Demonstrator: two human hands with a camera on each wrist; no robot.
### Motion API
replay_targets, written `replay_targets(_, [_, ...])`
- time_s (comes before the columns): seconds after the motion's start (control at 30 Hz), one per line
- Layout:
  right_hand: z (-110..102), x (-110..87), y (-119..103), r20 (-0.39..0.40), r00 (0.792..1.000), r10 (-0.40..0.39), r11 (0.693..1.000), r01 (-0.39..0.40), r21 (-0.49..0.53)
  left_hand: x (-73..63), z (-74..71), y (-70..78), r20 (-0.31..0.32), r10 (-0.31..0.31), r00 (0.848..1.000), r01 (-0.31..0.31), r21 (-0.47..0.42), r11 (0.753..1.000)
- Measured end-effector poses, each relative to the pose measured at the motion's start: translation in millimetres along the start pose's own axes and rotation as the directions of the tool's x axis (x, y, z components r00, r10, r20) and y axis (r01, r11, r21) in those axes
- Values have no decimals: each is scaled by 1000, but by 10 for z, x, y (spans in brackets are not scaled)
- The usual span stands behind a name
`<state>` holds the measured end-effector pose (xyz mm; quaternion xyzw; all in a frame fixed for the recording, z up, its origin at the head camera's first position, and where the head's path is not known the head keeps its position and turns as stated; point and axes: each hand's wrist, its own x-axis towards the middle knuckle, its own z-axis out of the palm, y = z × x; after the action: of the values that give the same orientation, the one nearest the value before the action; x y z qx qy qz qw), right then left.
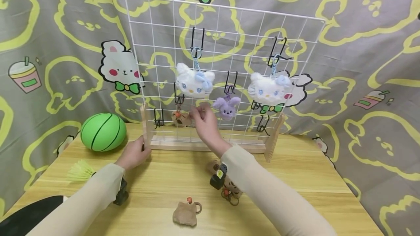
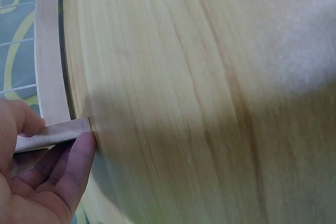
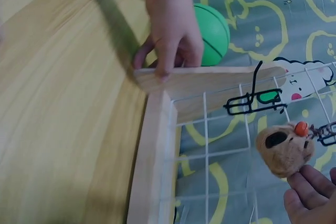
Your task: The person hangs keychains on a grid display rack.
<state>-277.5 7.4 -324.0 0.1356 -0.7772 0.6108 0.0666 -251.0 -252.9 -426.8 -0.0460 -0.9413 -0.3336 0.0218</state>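
Note:
A white wire grid rack (image 1: pixel 226 79) stands upright in a wooden base. My left hand (image 1: pixel 133 153) grips the base's left wooden end piece (image 2: pixel 55 134), thumb on one side and fingers on the other in the left wrist view. From a black hook low on the grid hangs a brown plush keychain (image 3: pixel 286 150) with an orange bead. The fingertips of my right hand (image 1: pixel 206 121) touch this plush at its edge; in the right wrist view they are fairly straight. Higher up hang two white cat plush keychains (image 1: pixel 194 81) with blue bows, and between them a purple plush keychain (image 1: pixel 227 107).
On the table lie a brown plush keychain (image 1: pixel 185 214) and, partly behind my right wrist, more brown spotted plush (image 1: pixel 232 187). A green ball (image 1: pixel 103 132), a yellow shuttlecock (image 1: pixel 80 172) and a black rounded object (image 1: pixel 29 214) are at the left. Bare hooks (image 1: pixel 262 124) hang on the grid.

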Motion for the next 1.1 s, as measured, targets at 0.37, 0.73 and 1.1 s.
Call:
replay_targets(0.37, [-486,-318,331,183,983,-27,973,67,-219,-25,13,-12,5,-15,1000,15,-7,1000])
replay_targets(0.73, [-1037,-506,996,430,903,-19,876,222,-428,-5,10,-33,-7,6,1000,-6,-12,1000])
replay_targets(1.1, [-1272,-540,1272,561,819,119,847,211,-489,1,6,-20,-5,12,1000,-12,-21,1000])
